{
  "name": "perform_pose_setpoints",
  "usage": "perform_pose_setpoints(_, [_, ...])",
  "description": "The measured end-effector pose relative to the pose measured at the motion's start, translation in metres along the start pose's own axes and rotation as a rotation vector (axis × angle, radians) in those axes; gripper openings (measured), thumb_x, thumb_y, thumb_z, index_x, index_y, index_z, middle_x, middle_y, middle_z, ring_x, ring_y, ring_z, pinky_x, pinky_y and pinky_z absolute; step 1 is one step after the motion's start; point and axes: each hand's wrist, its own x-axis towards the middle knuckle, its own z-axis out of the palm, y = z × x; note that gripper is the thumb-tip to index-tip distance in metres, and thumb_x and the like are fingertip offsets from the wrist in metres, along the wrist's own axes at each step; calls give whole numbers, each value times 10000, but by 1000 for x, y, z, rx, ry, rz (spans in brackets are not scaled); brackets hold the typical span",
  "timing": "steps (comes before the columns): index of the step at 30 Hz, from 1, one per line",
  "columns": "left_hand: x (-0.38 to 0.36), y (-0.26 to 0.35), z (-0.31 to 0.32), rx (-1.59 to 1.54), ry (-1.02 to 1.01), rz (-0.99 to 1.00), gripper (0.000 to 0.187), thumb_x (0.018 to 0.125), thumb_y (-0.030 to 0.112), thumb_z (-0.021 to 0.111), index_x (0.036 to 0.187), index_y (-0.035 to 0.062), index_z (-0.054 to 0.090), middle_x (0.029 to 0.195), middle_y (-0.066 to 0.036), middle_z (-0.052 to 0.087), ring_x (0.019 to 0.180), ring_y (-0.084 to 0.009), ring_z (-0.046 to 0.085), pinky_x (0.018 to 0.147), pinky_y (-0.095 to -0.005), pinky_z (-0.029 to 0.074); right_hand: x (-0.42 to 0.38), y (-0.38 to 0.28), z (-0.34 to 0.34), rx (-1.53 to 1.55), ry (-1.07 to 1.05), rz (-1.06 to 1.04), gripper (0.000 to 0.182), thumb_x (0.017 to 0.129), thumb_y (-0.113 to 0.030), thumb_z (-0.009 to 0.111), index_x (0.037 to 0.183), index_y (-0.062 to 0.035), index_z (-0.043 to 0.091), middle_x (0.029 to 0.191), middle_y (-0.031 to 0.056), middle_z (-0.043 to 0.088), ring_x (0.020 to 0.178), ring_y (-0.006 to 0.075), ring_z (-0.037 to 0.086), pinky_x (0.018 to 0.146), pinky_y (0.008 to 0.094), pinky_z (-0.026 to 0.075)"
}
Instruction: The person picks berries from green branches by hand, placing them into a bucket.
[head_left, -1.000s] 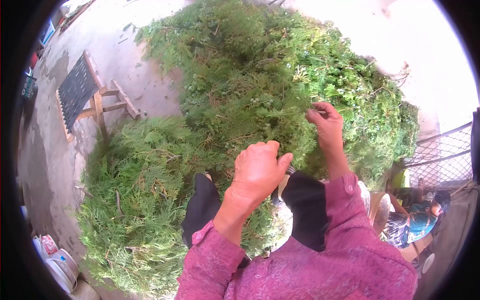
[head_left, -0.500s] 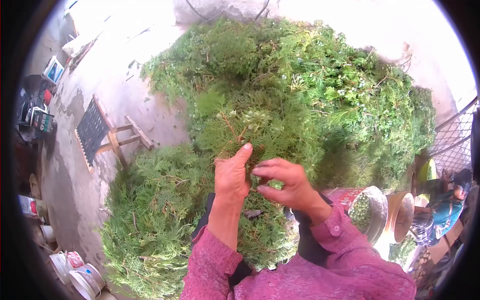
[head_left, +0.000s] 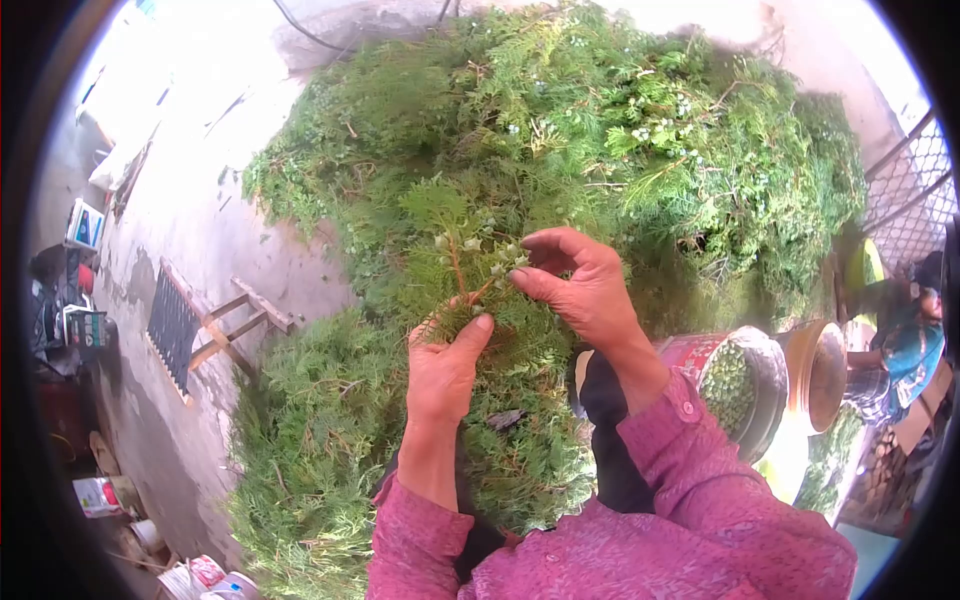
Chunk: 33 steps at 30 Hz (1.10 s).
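Observation:
A leafy green sprig [head_left: 455, 262] with pale green cones and a reddish-brown stem is held in my left hand [head_left: 446, 375], thumb pressed over the stem. My right hand [head_left: 590, 290] is at the sprig's right side, thumb and forefinger closed around a pale cone at its tip. Behind and below both hands spreads a big heap of green branches [head_left: 330, 420]. To the right of my right forearm, a red and white bucket [head_left: 690, 352] lies tilted, with many small green cones [head_left: 727, 385] inside.
A tan bucket [head_left: 800, 370] stands beside the red one. At the right edge sits another person [head_left: 905, 350] near wire mesh [head_left: 910, 185]. A small wooden stool [head_left: 215, 325] lies on the left floor; white buckets [head_left: 230, 587] are at the bottom left.
My right hand has moved up from beside my left hand to the sprig's cones, and its fingers have closed in. The whole view has shifted a little.

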Motion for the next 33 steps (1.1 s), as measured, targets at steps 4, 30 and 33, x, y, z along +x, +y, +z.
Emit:
perform_pose_setpoints(4, [-2, 0, 6, -33, -35, 20, 241, 789, 5, 612, 1026, -5, 573, 909, -70, 615, 744, -135, 592, 646, -278, 518, 1, 1, -7, 92, -81, 68, 192, 748, -109, 679, 889, -17, 588, 773, -6, 589, 702, 53, 538, 642, 213, 452])
perform_pose_setpoints(30, [-16, 33, -9, -132, -137, -51, 376, 851, 47, 471, 1217, -18, 415, 944, -143, 597, 628, -177, 580, 449, -280, 468, -8, -2, 22, 711, -525, 567, 238, 759, -114, 625, 991, -66, 598, 786, -16, 598, 620, 68, 532, 506, 198, 425])
perform_pose_setpoints(33, [-14, 28, -12, -64, -128, -39, 342, 858, 50, 503, 1193, 0, 455, 969, -84, 601, 746, -121, 595, 532, -255, 506, -13, -8, 25, 727, -490, 418, 205, 787, -113, 597, 989, -78, 605, 764, -39, 600, 602, 44, 523, 481, 185, 405])
